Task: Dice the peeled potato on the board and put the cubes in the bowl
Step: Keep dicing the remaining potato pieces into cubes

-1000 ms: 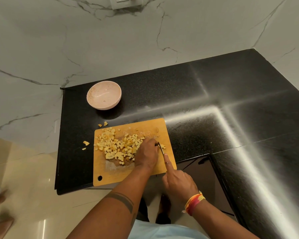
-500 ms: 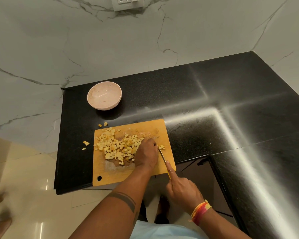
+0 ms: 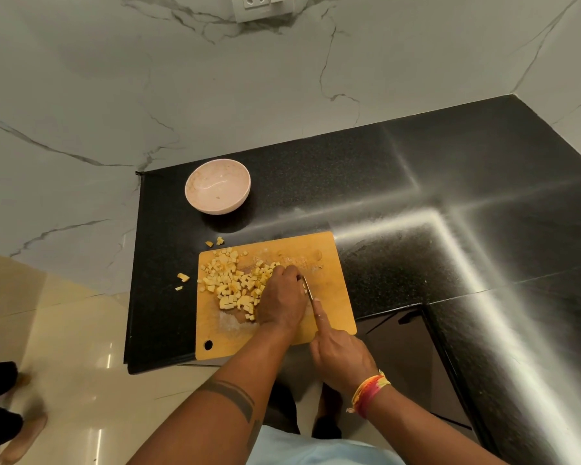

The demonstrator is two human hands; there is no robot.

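Observation:
A wooden cutting board point(image 3: 329, 297) lies on the black counter with a heap of yellow potato cubes point(image 3: 235, 283) on its left half. My left hand point(image 3: 282, 300) is curled over the right side of the heap and hides whatever potato is under its fingers. My right hand point(image 3: 339, 354) grips a knife point(image 3: 307, 288), index finger along its spine, with the blade right beside my left fingers. The pink bowl point(image 3: 218, 186) stands behind the board on the left and holds only a few crumbs.
A few cubes point(image 3: 215, 242) lie off the board behind it, and other stray pieces point(image 3: 183, 278) lie left of it. The counter edge point(image 3: 131, 297) drops to the floor on the left. A wall socket point(image 3: 262, 5) sits above. Someone's feet point(image 3: 0, 407) stand on the floor at far left.
The knife blade has moved in closer to my left fingers. The cube pile and bowl have not moved.

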